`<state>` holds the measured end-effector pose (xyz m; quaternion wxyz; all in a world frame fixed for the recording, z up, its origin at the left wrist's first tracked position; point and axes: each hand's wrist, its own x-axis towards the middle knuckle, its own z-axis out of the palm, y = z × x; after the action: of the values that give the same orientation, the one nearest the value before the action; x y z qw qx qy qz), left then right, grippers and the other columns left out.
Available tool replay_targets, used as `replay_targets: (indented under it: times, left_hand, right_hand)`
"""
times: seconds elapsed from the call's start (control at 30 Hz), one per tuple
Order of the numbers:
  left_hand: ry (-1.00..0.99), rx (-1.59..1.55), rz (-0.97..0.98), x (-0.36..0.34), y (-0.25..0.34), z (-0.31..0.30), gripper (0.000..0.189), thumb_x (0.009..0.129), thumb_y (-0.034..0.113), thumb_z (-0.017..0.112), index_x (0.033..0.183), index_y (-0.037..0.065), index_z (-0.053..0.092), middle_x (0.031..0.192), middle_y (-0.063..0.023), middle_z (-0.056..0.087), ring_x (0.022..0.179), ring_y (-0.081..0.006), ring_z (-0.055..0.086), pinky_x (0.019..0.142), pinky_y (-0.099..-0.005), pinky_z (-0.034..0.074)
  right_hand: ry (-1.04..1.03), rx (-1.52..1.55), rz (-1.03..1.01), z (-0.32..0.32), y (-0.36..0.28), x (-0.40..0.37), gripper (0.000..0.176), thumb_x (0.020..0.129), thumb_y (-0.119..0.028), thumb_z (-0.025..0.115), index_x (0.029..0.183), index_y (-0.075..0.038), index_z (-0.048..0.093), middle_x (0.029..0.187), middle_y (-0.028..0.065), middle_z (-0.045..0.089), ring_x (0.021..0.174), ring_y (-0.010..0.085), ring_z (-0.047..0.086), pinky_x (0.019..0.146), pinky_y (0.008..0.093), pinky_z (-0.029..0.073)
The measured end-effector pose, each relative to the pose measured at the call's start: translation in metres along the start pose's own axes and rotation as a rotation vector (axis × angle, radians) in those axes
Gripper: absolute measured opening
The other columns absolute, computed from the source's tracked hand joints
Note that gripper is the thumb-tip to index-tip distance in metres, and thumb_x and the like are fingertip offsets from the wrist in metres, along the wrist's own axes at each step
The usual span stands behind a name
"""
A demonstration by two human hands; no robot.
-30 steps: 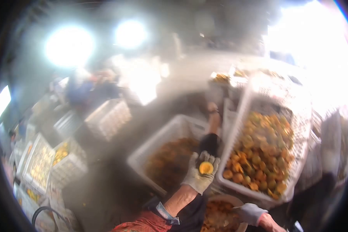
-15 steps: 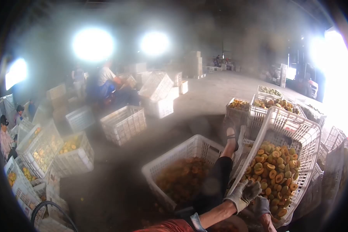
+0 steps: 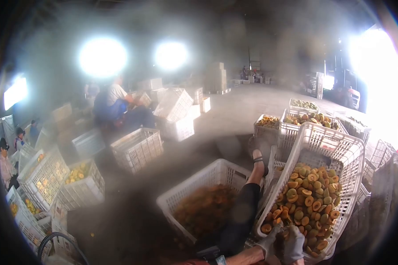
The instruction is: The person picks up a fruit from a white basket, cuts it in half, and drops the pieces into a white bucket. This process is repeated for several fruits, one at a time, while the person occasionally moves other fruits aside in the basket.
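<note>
A tilted white plastic crate (image 3: 350, 176) at my right holds a heap of halved stone fruit (image 3: 311, 194), orange inside with greenish-yellow skin. Both my hands wear pale work gloves and meet at the crate's near end, low over the fruit. My left hand (image 3: 269, 241) comes in from the lower left with its fingers curled in. Close against it, my right hand (image 3: 293, 245) is also closed, knuckles up. Something brownish shows between the gloves; whether it is fruit or stained glove I cannot make out.
Beside my outstretched leg (image 3: 243, 207) stands a white crate (image 3: 174, 216) of blurred orange fruit. More fruit crates (image 3: 311, 128) stand beyond my foot. A seated person (image 3: 117, 104) works among crates at the back left. Stacked crates (image 3: 82, 194) line the left side.
My left hand has come down off the fruit and drawn toward me, beside my right hand. The whole view has shifted slightly.
</note>
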<state>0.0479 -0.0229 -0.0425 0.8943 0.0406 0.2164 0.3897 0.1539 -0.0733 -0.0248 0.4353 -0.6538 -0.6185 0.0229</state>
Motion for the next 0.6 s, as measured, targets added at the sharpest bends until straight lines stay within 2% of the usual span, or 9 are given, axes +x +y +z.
replay_targets:
  times: [0.07, 0.13, 0.17, 0.2, 0.27, 0.33, 0.43, 0.53, 0.6]
  left_hand:
    - [0.002, -0.015, -0.015, 0.004, -0.005, -0.008, 0.028, 0.091, 0.028, 0.060, 0.105, 0.004, 0.059, 0.096, -0.0086, 0.064, 0.088, -0.0216, 0.063, 0.081, -0.0348, 0.053]
    - [-0.010, -0.030, -0.019, 0.005, -0.008, -0.011, 0.028, 0.091, 0.029, 0.059, 0.104, 0.004, 0.059, 0.095, -0.0083, 0.064, 0.087, -0.0216, 0.063, 0.080, -0.0346, 0.054]
    - [-0.016, -0.039, -0.018, 0.004, -0.009, -0.012, 0.028, 0.091, 0.029, 0.059, 0.104, 0.004, 0.060, 0.095, -0.0082, 0.064, 0.087, -0.0216, 0.063, 0.080, -0.0345, 0.054]
    - [-0.026, -0.048, -0.011, 0.003, -0.007, -0.010, 0.029, 0.091, 0.030, 0.059, 0.104, 0.004, 0.060, 0.094, -0.0080, 0.064, 0.086, -0.0215, 0.063, 0.079, -0.0344, 0.054]
    - [-0.052, -0.073, 0.015, -0.001, 0.000, -0.004, 0.029, 0.091, 0.030, 0.059, 0.103, 0.004, 0.060, 0.093, -0.0077, 0.064, 0.085, -0.0215, 0.063, 0.078, -0.0342, 0.054]
    - [-0.089, -0.101, 0.067, -0.007, 0.008, 0.003, 0.029, 0.091, 0.031, 0.059, 0.103, 0.004, 0.060, 0.092, -0.0074, 0.064, 0.084, -0.0214, 0.063, 0.077, -0.0340, 0.054]
    - [-0.137, -0.132, 0.139, -0.013, 0.023, 0.012, 0.030, 0.091, 0.032, 0.059, 0.102, 0.004, 0.060, 0.091, -0.0070, 0.064, 0.082, -0.0214, 0.064, 0.076, -0.0336, 0.054]
    - [-0.266, 0.204, 0.296, -0.021, 0.039, 0.012, 0.033, 0.092, 0.037, 0.056, 0.099, 0.005, 0.062, 0.083, -0.0065, 0.064, 0.076, -0.0226, 0.064, 0.068, -0.0335, 0.054]
    - [0.009, 0.138, 0.269, -0.027, 0.048, 0.028, 0.039, 0.093, 0.042, 0.052, 0.094, 0.005, 0.061, 0.078, -0.0077, 0.063, 0.071, -0.0237, 0.064, 0.064, -0.0356, 0.055]
  right_hand:
    - [-0.042, -0.077, -0.075, 0.003, -0.001, -0.009, 0.027, 0.058, 0.008, 0.066, 0.079, -0.005, 0.054, 0.069, 0.0050, 0.052, 0.063, 0.0187, 0.054, 0.057, 0.0278, 0.043]
    - [0.052, 0.036, -0.211, 0.007, 0.004, -0.014, 0.022, 0.087, -0.008, 0.050, 0.105, 0.001, 0.058, 0.091, 0.0226, 0.063, 0.079, 0.0346, 0.062, 0.064, 0.0385, 0.050]
    - [-0.105, 0.053, -0.092, 0.001, -0.004, -0.013, 0.024, 0.091, -0.016, 0.049, 0.106, -0.002, 0.061, 0.089, 0.0197, 0.065, 0.082, 0.0324, 0.064, 0.067, 0.0382, 0.051]
    - [-0.098, 0.048, -0.095, -0.012, -0.029, -0.006, 0.024, 0.091, -0.016, 0.049, 0.106, -0.002, 0.061, 0.089, 0.0197, 0.065, 0.082, 0.0324, 0.064, 0.067, 0.0382, 0.051]
    - [0.124, 0.073, -0.234, -0.036, -0.084, 0.006, 0.027, 0.057, 0.007, 0.064, 0.080, -0.005, 0.055, 0.071, 0.0082, 0.053, 0.066, 0.0240, 0.057, 0.056, 0.0303, 0.043]
    - [0.139, 0.009, -0.160, -0.034, -0.053, 0.015, 0.027, 0.056, 0.002, 0.068, 0.079, -0.005, 0.056, 0.070, 0.0073, 0.053, 0.067, 0.0233, 0.057, 0.057, 0.0318, 0.043]
    - [-0.123, -0.009, 0.109, -0.043, -0.045, 0.011, 0.022, 0.064, -0.004, 0.070, 0.082, -0.004, 0.057, 0.066, 0.0095, 0.055, 0.064, 0.0309, 0.058, 0.058, 0.0346, 0.046]
    - [-0.080, 0.028, 0.033, 0.000, -0.023, -0.007, 0.021, 0.068, -0.007, 0.070, 0.084, -0.003, 0.058, 0.070, 0.0144, 0.061, 0.069, 0.0343, 0.062, 0.059, 0.0383, 0.047]
    - [-0.050, 0.046, 0.054, 0.015, -0.041, -0.019, 0.022, 0.068, -0.009, 0.070, 0.086, -0.004, 0.059, 0.077, 0.0187, 0.064, 0.075, 0.0368, 0.063, 0.061, 0.0424, 0.048]
